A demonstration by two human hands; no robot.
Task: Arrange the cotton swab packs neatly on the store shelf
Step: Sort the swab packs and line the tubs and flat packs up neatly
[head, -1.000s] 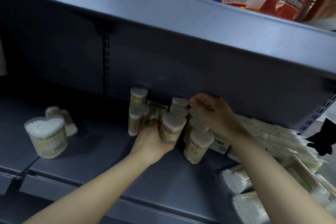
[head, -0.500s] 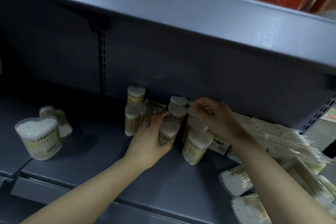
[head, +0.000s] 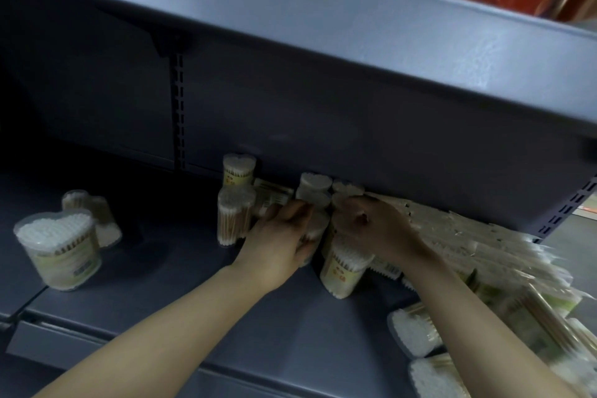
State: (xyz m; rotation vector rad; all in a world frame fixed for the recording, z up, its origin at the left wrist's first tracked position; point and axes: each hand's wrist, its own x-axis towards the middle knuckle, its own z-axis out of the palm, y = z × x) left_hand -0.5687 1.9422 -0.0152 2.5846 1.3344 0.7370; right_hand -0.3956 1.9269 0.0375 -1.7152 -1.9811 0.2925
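Several heart-shaped clear tubs of cotton swabs stand clustered at the back middle of the grey shelf [head: 193, 310]. My left hand [head: 277, 236] grips one swab tub [head: 315, 229] in the middle of the cluster. My right hand [head: 371, 229] reaches over the neighbouring tubs with curled fingers; what it holds is hidden. A front tub [head: 344, 271] stands just below my right wrist. Two more tubs [head: 234, 213] stand left of my left hand, one behind the other.
A large swab tub [head: 59, 245] stands at the left with a fallen pack [head: 97, 216] behind it. Flat bagged swab packs [head: 484, 252] pile up on the right, with tubs lying on their sides [head: 413, 331] near the shelf's front. The upper shelf [head: 323, 26] overhangs closely.
My left hand has pushed its tub back and to the right, closer into the cluster. My right hand has shifted slightly left toward it. The camera has moved a little nearer.
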